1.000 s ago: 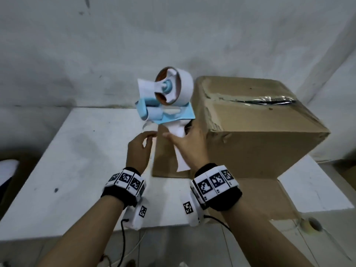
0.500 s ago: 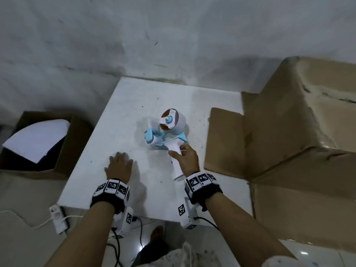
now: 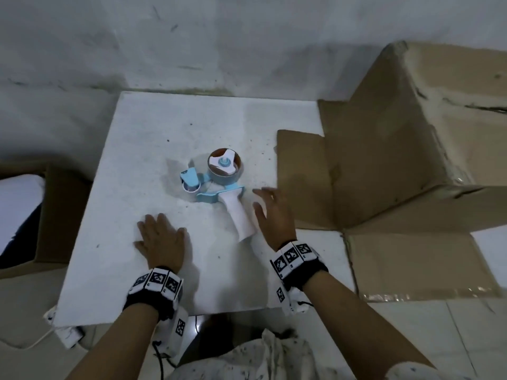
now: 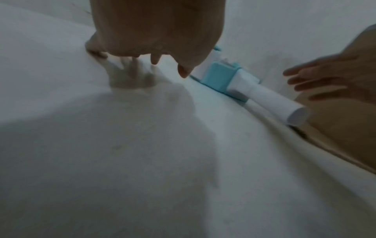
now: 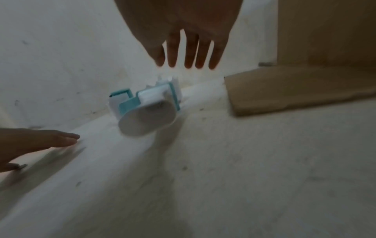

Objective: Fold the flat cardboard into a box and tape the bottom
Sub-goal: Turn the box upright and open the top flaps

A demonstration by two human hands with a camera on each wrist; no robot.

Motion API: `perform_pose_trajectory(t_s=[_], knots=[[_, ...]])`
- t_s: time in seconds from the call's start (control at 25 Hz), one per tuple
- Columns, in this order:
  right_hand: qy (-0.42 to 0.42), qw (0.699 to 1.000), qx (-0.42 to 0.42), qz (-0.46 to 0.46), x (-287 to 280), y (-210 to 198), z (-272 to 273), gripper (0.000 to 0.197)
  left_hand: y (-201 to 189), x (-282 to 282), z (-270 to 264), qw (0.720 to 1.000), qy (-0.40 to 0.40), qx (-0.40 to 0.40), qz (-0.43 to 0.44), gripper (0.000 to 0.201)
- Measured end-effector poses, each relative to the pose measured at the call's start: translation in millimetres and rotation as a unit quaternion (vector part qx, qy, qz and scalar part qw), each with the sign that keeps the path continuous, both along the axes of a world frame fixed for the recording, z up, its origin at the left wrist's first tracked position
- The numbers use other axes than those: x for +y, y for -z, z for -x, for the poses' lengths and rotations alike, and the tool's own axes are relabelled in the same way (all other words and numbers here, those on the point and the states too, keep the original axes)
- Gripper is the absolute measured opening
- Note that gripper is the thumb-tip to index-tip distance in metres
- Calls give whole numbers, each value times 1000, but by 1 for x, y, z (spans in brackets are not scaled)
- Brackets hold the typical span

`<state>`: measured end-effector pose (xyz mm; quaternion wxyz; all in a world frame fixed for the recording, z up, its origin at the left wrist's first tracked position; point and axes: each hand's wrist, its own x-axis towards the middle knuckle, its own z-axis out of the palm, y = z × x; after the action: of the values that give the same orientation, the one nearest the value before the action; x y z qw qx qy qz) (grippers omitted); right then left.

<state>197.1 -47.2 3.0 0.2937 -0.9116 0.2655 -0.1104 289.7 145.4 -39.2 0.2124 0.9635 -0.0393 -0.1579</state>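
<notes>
A blue and white tape dispenser lies on its side on the white table, its white handle pointing toward me. My right hand hovers just right of the handle, fingers straight, holding nothing. My left hand rests flat on the table, left of the dispenser. The folded brown cardboard box stands at the right, its flaps spread onto the table and floor. The dispenser lies below my right fingers in the right wrist view. In the left wrist view the handle lies right of my left hand.
An open brown carton with white and dark contents sits on the floor at the left. A white power strip and cable lie under the table's near left corner. A grey wall stands behind the table.
My right hand set the tape dispenser down on the table and let go of its handle. My left hand came down flat on the table. The view swung down and left.
</notes>
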Motion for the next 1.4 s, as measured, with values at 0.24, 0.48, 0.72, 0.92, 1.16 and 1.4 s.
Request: perform_pose_trajectory(t_s=[0.24,0.48,0.72,0.92,1.16,1.4], knots=[[50,904,-289,313,-64,-74,70,25,-36,-99,48,958,128,-153,208,53],[82,866,-270,414,-161,-104,166,30,-77,-226,162,869,342,-90,347,74],[67,890,-170,418,-267,-104,255,48,-125,-310,232,838,142,-105,517,64],[189,905,-152,348,-336,-99,309,48,-130,-324,236,815,114,-243,514,72],[203,915,-194,288,-372,-106,324,64,-137,-333,232,774,26,-161,611,57],[214,923,-236,217,-385,-97,319,69,-141,-352,229,676,7,-20,736,40]])
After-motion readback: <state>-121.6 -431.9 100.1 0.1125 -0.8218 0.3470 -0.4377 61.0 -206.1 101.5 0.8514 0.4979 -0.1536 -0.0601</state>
